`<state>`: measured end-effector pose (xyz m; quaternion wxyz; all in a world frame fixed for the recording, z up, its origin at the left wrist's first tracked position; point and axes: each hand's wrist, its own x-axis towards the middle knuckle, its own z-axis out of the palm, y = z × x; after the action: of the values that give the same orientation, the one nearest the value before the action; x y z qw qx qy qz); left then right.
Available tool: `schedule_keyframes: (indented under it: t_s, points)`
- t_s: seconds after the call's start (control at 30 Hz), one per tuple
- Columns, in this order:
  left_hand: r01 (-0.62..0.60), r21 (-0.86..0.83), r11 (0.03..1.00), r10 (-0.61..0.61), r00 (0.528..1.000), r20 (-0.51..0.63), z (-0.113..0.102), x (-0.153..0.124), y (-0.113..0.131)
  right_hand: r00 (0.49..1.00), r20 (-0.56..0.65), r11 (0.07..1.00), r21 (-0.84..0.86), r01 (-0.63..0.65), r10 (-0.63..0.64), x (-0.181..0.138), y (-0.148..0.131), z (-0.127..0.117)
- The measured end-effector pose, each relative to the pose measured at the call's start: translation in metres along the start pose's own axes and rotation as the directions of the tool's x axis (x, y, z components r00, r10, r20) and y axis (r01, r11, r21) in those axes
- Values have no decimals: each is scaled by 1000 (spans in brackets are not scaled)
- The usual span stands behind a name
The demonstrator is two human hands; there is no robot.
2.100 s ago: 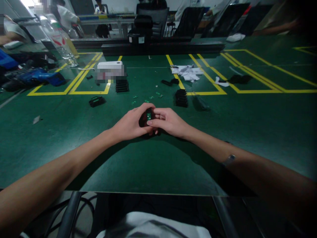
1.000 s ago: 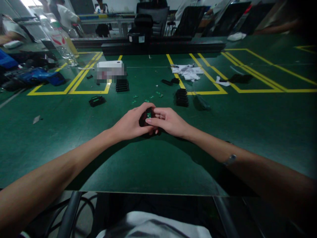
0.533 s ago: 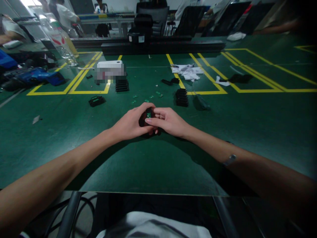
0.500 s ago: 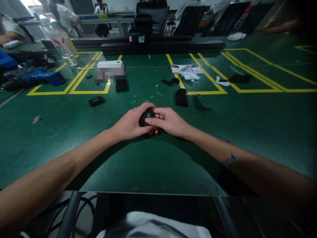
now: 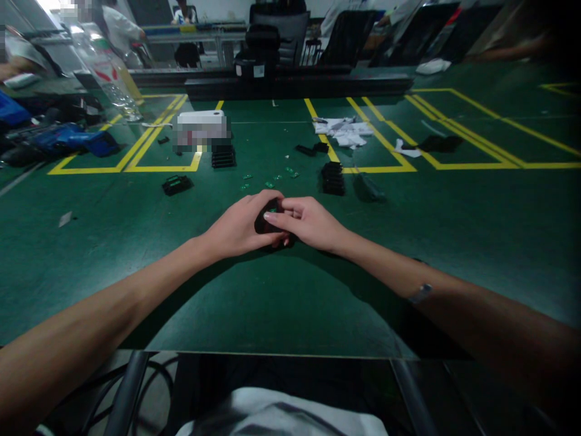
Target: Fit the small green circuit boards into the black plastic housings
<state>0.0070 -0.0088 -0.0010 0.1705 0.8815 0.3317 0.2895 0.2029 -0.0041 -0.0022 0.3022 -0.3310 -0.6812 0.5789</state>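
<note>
My left hand (image 5: 238,223) curls round a small black part with a green circuit board (image 5: 273,211) in it, near the middle of the table. From the other side my right hand (image 5: 313,223) closes on the same part, its thumb lying across the front. The fingers and thumb cover most of the part, so its full shape is hidden. Just beyond my hands lie several loose small green circuit boards (image 5: 270,184). A black part with green boards (image 5: 177,184) rests to the left.
Stacks of black plastic parts stand at right (image 5: 333,178) and left (image 5: 223,155). Farther back are a white box (image 5: 202,118), crumpled white paper (image 5: 345,130) and a plastic bottle (image 5: 111,79). A blue tool (image 5: 68,142) lies far left. A black bar (image 5: 295,88) crosses the table's back.
My right thumb has shifted slightly left over the part, and less of the green board shows. Both hands otherwise stay in place.
</note>
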Motion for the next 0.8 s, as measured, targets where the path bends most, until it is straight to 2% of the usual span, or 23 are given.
schedule_keyframes:
  t_s: [0.33,0.67,0.8]
  points:
    - [-43,167,985,49,998,-32,0,-2,-2,1000,-14,1000,-25,-12,11,-2,-2,1]
    - [-60,152,987,64,998,-21,-2,-2,-5,1000,-26,995,-101,1,-4,-5,-3,0]
    - [-52,148,988,54,998,-9,-2,-2,-6,1000,-27,997,-76,-1,-1,-4,-3,2]
